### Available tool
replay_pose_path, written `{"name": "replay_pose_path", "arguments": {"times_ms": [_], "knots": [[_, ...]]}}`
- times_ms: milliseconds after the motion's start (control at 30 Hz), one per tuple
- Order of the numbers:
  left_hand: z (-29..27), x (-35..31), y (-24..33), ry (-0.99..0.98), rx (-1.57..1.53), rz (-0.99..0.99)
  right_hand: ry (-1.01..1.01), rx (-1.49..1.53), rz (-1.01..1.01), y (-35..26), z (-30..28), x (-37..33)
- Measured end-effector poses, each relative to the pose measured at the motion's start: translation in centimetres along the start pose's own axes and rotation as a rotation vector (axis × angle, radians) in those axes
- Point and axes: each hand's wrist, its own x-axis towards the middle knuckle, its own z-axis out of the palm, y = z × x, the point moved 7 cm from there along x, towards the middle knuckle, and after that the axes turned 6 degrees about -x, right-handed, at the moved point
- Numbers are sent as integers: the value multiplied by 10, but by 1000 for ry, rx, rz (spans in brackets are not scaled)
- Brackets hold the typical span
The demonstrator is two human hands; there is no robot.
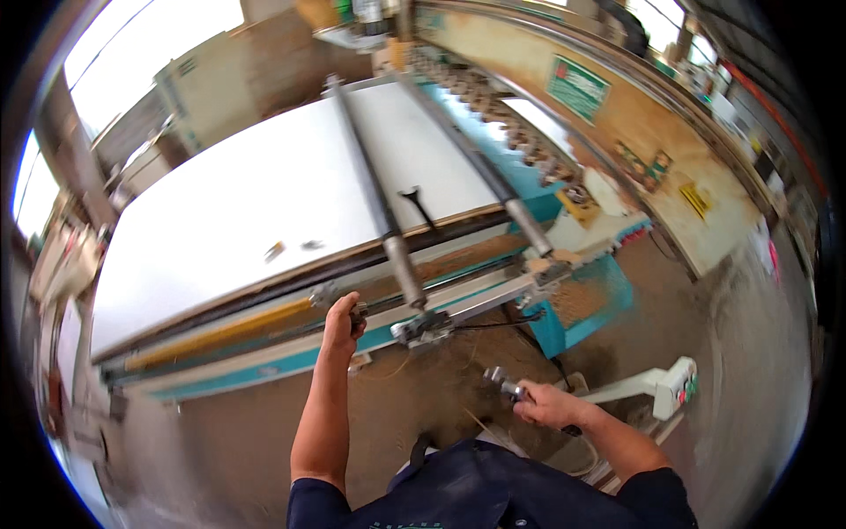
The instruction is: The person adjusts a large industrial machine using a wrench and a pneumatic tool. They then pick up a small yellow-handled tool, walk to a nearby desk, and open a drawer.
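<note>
Now, left hand: out over the near edge of the machine goes the bare left hand [340, 326], fingers curled in and closed on a small dark metal piece [359, 313], its shape mostly lost in the grip.
Beside that grip: a dull silver metal fitting [323, 295] sits just past the knuckles, on the machine's side; whether skin meets metal, I cannot tell.
Right hand: lower and nearer the body, the bare right hand [548, 407] has its fingers wrapped tight on a silver-headed metal hand tool [502, 383], the head poking out leftward, clear of the machine, over the brown floor [441, 388].
White panel: what a spread, a broad, flat white panel [238, 194] across the machine top, and on it a black fork-ended spanner [419, 208] near the front edge, plus two small blurred bits further left.
Grey bars: two long round grey metal bars [368, 176] cross above the panel, the left one ending by a silver metal bracket [423, 328], to the right of the left hand.
Machine side: a long yellow strip [220, 333] runs above a turquoise rail [264, 366].
Control box: off to the right, a white box with coloured buttons [675, 388] on a pale arm, beyond the right hand.
</note>
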Motion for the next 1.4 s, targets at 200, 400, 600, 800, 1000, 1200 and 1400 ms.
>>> {"name": "replay_pose_path", "arguments": {"times_ms": [200,400,600,800,1000,1200,1400], "knots": [[208,42,3,-290,572,96,437,559,54,86,-71,-30],[451,65,-10,-596,1018,490,705,675,-5,158,-115,-40],[597,104,-58,-696,1389,727,760,740,-29,185,-166,-42],[638,112,-96,-956,1764,755,681,574,75,198,-168,-38],[639,119,-96,-1390,1589,1136,760,707,-30,175,-189,-22],[651,122,-93,-1024,2233,464,758,628,-40,165,-209,-9],[638,111,-89,-1543,1595,1247,723,624,-63,150,-215,2]]}}
